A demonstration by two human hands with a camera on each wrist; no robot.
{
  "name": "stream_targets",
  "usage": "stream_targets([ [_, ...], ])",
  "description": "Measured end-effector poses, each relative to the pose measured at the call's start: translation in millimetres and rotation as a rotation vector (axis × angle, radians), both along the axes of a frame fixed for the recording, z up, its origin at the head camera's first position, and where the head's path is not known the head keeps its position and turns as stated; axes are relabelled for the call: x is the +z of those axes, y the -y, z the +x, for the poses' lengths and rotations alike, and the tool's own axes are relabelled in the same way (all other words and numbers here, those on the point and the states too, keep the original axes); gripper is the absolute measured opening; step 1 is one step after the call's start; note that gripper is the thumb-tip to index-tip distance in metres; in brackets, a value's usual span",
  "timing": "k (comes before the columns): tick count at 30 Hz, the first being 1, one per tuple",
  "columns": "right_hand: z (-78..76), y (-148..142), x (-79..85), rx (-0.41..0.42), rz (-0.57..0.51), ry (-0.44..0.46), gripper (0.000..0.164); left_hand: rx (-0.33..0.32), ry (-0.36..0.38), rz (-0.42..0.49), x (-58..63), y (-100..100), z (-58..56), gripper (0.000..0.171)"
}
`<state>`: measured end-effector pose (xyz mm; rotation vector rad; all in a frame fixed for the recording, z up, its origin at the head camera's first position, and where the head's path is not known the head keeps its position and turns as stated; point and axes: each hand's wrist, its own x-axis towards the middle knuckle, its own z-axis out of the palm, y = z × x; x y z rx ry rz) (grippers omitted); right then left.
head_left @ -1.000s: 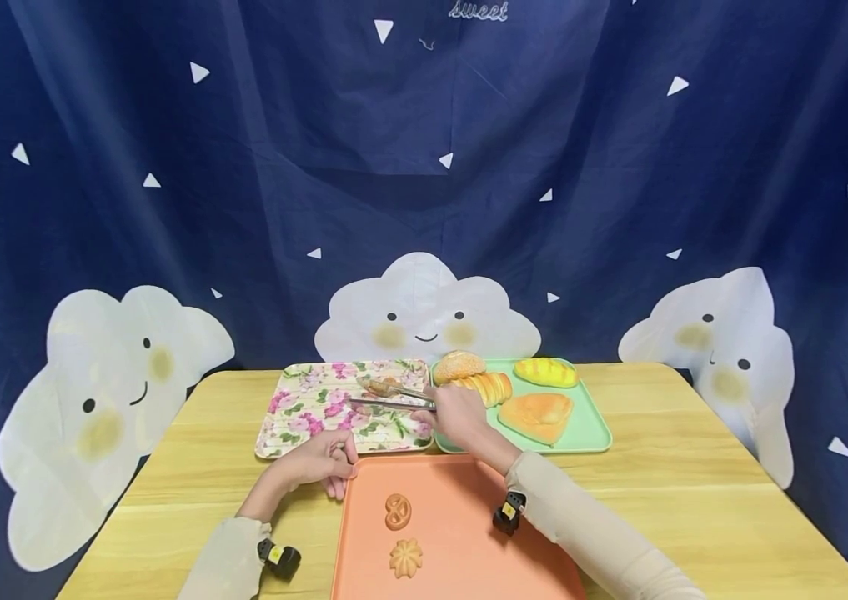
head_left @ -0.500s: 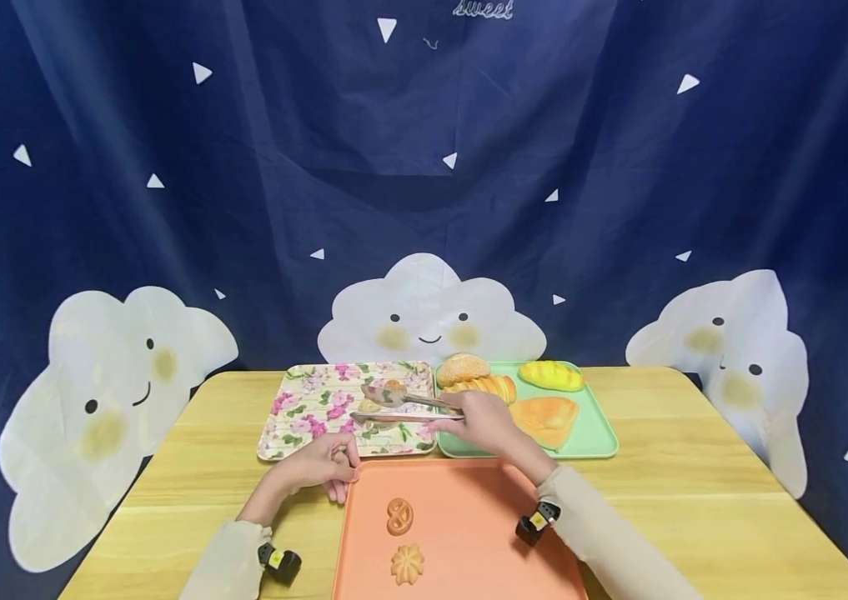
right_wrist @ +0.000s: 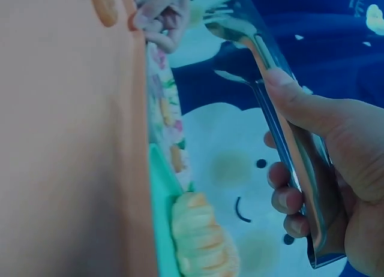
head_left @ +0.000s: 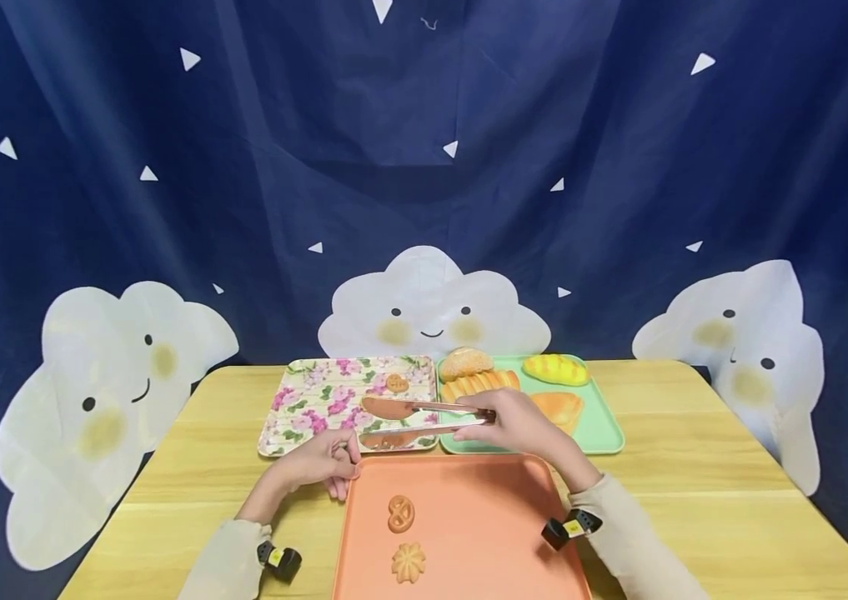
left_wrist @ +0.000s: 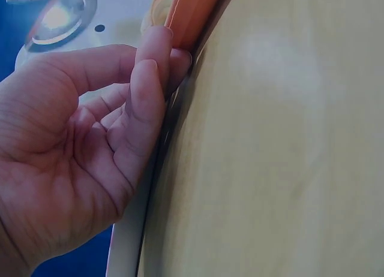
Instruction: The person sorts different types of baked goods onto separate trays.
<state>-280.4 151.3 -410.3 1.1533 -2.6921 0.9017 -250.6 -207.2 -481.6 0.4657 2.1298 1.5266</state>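
Observation:
My left hand pinches the left far corner of an orange tray between thumb and fingers; the left wrist view shows the grip on its rim. On that tray lie a pretzel-shaped cookie and a flower-shaped cookie. My right hand grips metal food tongs, raised over the near part of a floral tray. The tong arms stand apart with nothing seen between them. A small brown cookie rests on the floral tray; another brown shape is partly hidden behind the lower tong arm.
Right of the floral tray is a green tray with a sesame bun, a striped bread, a yellow loaf and a flat golden bread. A blue curtain hangs behind the wooden table.
My right hand and the tongs have drawn back to the right and towards me, uncovering the cookie on the floral tray. My left hand stays at the orange tray's corner.

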Motion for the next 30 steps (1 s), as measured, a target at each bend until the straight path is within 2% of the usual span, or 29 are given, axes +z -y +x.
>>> stream_targets([
  [6, 1.7, -10, 12.2, 0.075, -0.013, 0.022, 0.046, 0.000, 0.002, -0.001, 3.1, -1, -2.8, 0.018],
  [13, 1.7, -12, 13.9, 0.163, 0.098, -0.035, 0.047, -0.001, -0.005, -0.012, 3.6, 0, -3.9, 0.017],
  [18, 4.9, -9, 12.7, 0.222, 0.145, 0.001, 0.043, -0.003, 0.000, -0.010, 1.3, 1, -3.0, 0.017],
  [22, 7.1, -5, 11.0, 0.238, 0.173, 0.037, 0.038, 0.004, 0.005, -0.011, 0.2, 1, -1.7, 0.018],
  [30, 9.6, -2, 7.9, 0.221, 0.222, 0.098, 0.039, 0.016, 0.015, -0.011, 1.4, 1, -0.4, 0.017],
])
